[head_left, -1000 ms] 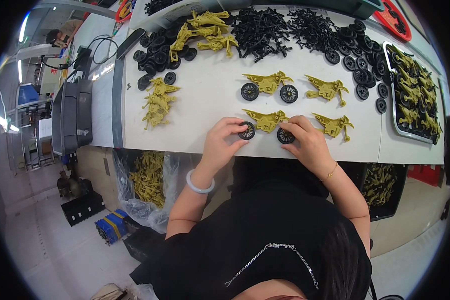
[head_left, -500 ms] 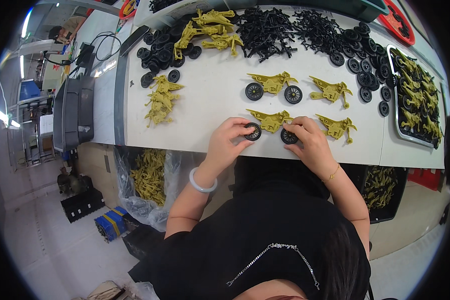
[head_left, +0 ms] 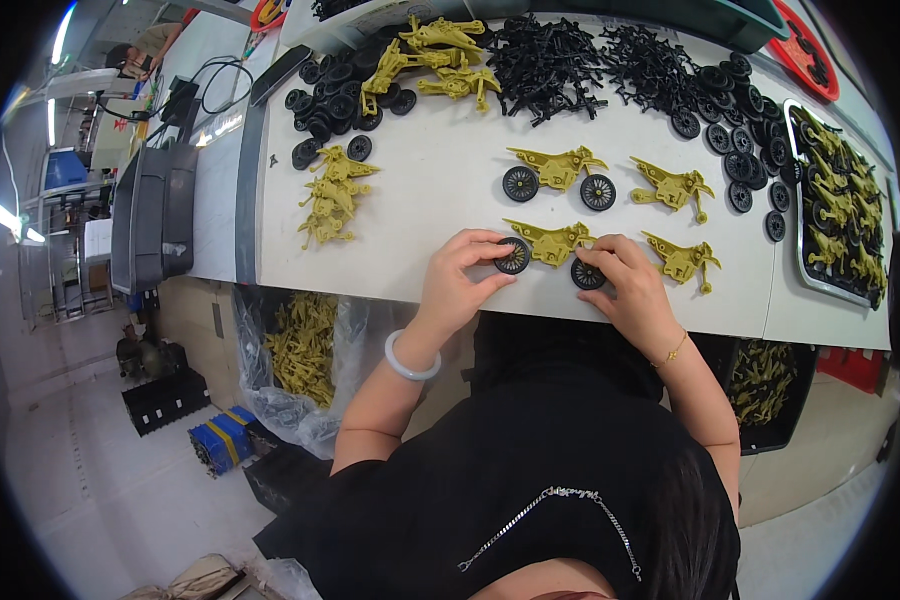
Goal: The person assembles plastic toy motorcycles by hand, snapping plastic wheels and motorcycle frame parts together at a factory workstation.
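Note:
An olive-yellow toy motorbike frame (head_left: pixel 553 241) lies on the white table (head_left: pixel 420 200) near its front edge. My left hand (head_left: pixel 460 282) pinches a black wheel (head_left: pixel 514 257) at the frame's left end. My right hand (head_left: pixel 625 285) holds a second black wheel (head_left: pixel 587 275) at its right end. Just beyond lies a finished yellow bike with two wheels (head_left: pixel 558 173). Two bare yellow frames (head_left: pixel 673 186) (head_left: pixel 682 260) rest to the right.
Loose black wheels (head_left: pixel 330 105), yellow frames (head_left: pixel 440 55) and black sprue parts (head_left: pixel 590 65) cover the table's far side. A small yellow pile (head_left: pixel 330 195) sits left. A tray of yellow parts (head_left: pixel 840 205) stands right. Bags of yellow parts (head_left: pixel 305 345) hang below the table.
Both hands stay on the wheels of the near frame; the view has shifted slightly, nothing else moved.

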Motion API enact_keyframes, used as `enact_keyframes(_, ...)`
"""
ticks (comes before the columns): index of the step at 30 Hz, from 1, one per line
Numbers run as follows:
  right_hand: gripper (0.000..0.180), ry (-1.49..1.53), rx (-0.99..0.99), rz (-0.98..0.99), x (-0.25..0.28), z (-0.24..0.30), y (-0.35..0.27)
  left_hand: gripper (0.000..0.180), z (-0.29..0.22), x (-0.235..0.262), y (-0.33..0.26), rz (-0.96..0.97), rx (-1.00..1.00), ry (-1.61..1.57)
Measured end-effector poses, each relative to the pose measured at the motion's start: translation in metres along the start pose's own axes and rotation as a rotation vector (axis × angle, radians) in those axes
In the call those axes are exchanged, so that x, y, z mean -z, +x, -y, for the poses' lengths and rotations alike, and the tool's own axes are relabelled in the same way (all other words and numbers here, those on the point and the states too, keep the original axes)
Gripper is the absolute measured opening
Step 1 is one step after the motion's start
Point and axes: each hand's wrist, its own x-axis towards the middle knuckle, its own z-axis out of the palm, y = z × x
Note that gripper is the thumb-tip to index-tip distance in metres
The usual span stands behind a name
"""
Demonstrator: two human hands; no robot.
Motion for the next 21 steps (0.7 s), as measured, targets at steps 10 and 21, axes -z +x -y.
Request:
enact_keyframes(10,0.049,0.008,-0.003,0.013,-0.001,0.001,0.003,0.031,-0.007,0.004,-0.003,0.049,-0.001,0.183)
enact_keyframes(21,0.047,-0.306,0.189,-0.12,0.002,0.004,-0.012,0.018,-0.001,0.001,0.007,-0.07,-0.29,0.379)
